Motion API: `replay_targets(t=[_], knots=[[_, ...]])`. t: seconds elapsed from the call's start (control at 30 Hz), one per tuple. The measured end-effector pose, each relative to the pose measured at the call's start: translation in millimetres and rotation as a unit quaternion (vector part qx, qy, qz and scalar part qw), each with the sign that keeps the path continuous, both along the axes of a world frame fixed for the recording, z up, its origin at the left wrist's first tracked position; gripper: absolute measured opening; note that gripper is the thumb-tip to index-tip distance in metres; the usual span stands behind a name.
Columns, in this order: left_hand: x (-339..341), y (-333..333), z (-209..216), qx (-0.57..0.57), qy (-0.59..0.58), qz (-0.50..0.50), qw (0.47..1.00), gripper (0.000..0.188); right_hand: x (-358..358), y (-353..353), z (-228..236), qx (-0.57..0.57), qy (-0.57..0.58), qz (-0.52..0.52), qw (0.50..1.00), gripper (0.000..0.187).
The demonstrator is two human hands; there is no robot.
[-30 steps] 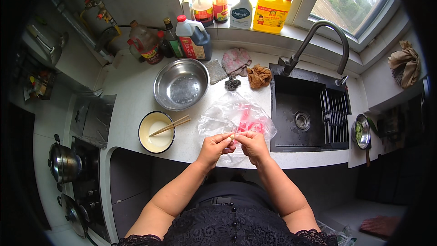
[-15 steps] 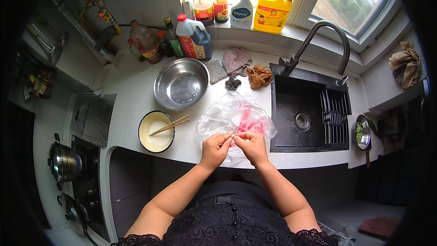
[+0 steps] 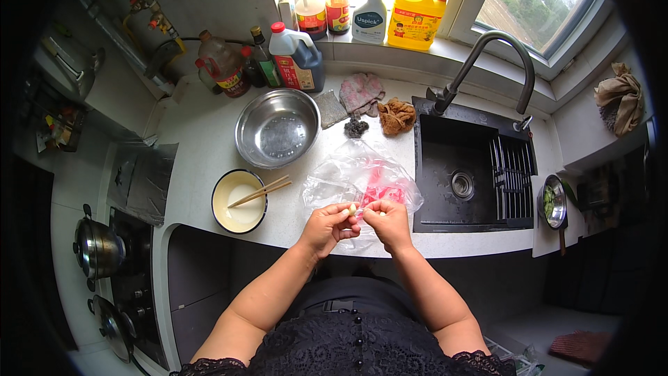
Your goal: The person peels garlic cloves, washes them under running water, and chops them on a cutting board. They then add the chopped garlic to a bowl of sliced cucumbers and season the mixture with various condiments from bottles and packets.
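Observation:
My left hand [image 3: 330, 228] pinches a small, pale, rounded piece that looks like a garlic clove [image 3: 352, 208] between thumb and fingertips. Close beside it, my right hand [image 3: 390, 224] is closed in a pinch. A pale bit shows at its fingertips, too small to name. Both hands are over the front part of a crumpled clear plastic bag [image 3: 327, 182] with red printing, which lies on the counter. Left of the bag is a cream bowl [image 3: 221, 200] with a dark rim, holding a whitish liquid and a pair of chopsticks [image 3: 263, 192].
A steel basin [image 3: 278, 129] sits behind the cream bowl. Cloths [image 3: 397, 117] and a dark scrubber [image 3: 355, 127] lie behind the bag. To the right is a black sink [image 3: 445, 167] with a tall faucet [image 3: 487, 42]. Several bottles [image 3: 298, 59] line the back; pots [image 3: 97, 244] stand far left.
My fingertips, which met around the pale piece, have drawn slightly apart. The left hand has turned so the clove shows at its fingertips. The bag and bowls have not moved.

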State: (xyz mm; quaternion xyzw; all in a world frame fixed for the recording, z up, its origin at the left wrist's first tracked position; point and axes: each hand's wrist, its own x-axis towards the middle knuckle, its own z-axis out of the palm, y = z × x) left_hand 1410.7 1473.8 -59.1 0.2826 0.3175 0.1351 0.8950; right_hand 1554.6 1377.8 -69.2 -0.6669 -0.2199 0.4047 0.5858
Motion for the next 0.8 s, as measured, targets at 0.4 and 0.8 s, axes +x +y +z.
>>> replay_targets(t=[0.4, 0.8], knots=[[-13.4, 7.9, -12.5, -0.105, -0.063, 0.029, 0.992, 0.027, 7.4, -2.4, -10.8, -0.058, -0.072, -0.037, 0.995, 0.016], [-23.1, 14.2, -27.6, -0.039, 0.056, 0.058, 0.996, 0.018, 30.7, -7.7, -59.9, -0.113, -0.272, -0.016, 0.955, 0.02]])
